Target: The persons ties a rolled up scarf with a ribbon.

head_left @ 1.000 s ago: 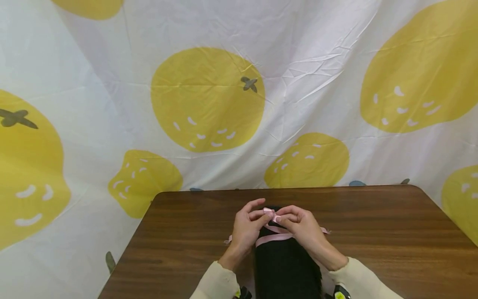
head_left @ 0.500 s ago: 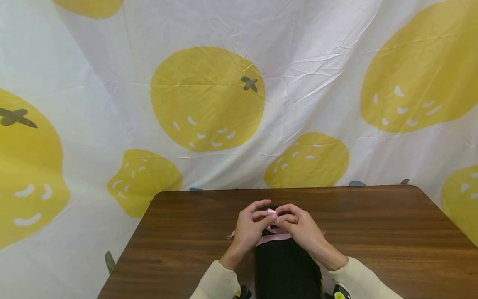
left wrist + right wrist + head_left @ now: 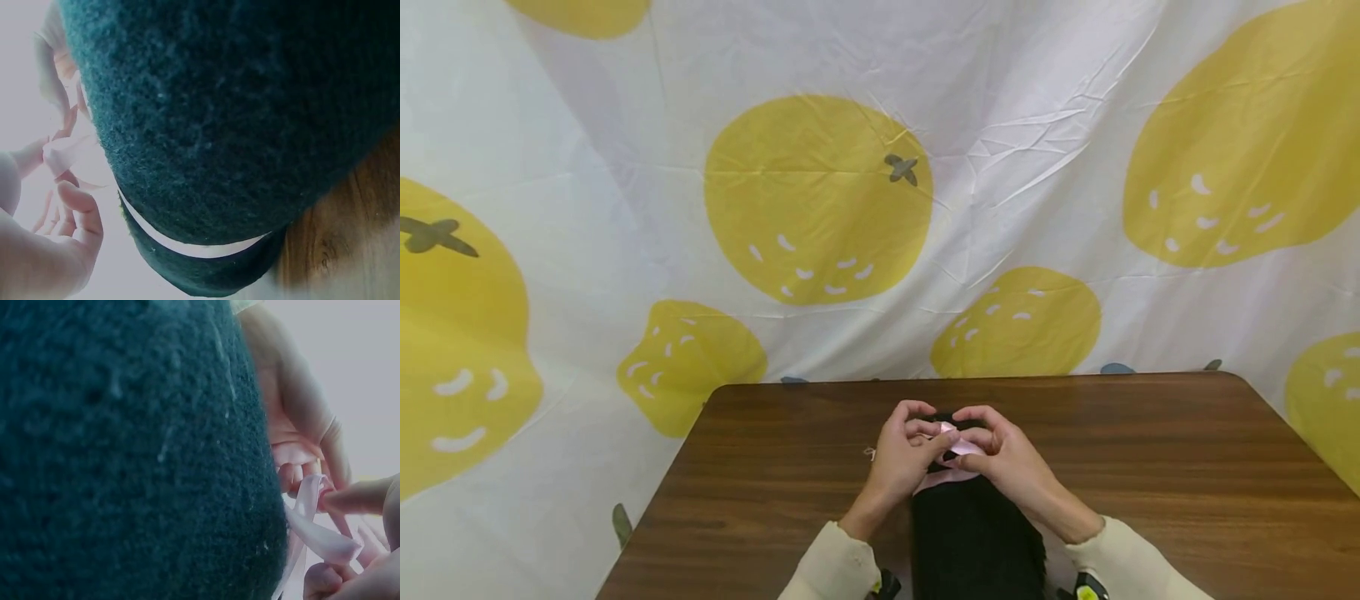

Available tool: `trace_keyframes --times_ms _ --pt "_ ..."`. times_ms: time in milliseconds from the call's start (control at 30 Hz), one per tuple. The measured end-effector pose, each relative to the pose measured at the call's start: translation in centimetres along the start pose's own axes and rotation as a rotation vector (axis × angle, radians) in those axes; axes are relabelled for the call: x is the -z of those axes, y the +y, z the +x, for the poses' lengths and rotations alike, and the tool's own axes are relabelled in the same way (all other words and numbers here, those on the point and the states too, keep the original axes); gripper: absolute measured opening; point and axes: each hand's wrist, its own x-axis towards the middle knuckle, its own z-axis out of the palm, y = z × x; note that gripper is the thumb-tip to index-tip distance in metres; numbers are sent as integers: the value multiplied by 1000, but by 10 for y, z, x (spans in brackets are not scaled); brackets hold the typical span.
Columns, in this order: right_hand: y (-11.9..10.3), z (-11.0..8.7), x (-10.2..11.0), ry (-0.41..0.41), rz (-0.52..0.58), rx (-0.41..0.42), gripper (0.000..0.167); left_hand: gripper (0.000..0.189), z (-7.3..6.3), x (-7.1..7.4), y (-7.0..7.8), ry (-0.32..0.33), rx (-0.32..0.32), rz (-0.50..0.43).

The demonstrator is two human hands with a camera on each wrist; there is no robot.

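Observation:
A pale pink ribbon [image 3: 966, 447] is wound round a dark, woolly bundle of cloth [image 3: 973, 542] and gathered in loops near its far end. My left hand [image 3: 901, 457] pinches the gathered ribbon between thumb and forefinger. Facing it, my right hand [image 3: 1021, 471] holds a flat stretch of ribbon between thumb and curled fingers, its forefinger lifted. A loop of ribbon [image 3: 322, 540] shows beside the fingertips in the right wrist view. Across the bundle in the left wrist view runs a ribbon band [image 3: 194, 249]. The fingers partly hide the knot area.
The bundle lies on a brown wood-grain table [image 3: 1165, 467], with frayed threads along its right edge. Behind the table hangs a white curtain [image 3: 850, 342] printed with yellow fruit. A frayed ribbon end [image 3: 870, 453] pokes out left of my left hand.
My right forefinger has lifted and the thumb has dropped away from the left fingertips, with more flat ribbon showing between the hands. The right-hand ribbon end has gone from sight; the left end has shifted upward.

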Motion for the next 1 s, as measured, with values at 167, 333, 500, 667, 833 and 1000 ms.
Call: trace_keyframes --times_ms 167,333,500,667,833,1000 --pt "2 1 -2 51 -112 45 39 22 -1 0 -1 17 -21 108" --pt "3 1 -4 119 -264 142 33 18 -1 0 -1 10 -53 138" --pt "3 -1 -6 193 -464 222 27 20 -3 0 -1 6 -55 141" --pt "3 -3 -7 243 -574 258 20 19 -4 0 5 7 -45 147" --pt "4 -3 -8 271 -627 297 15 17 -1 2 0 -42 -53 64" --pt "4 -4 -8 273 -651 321 13 17 -1 7 1 -117 -45 35"
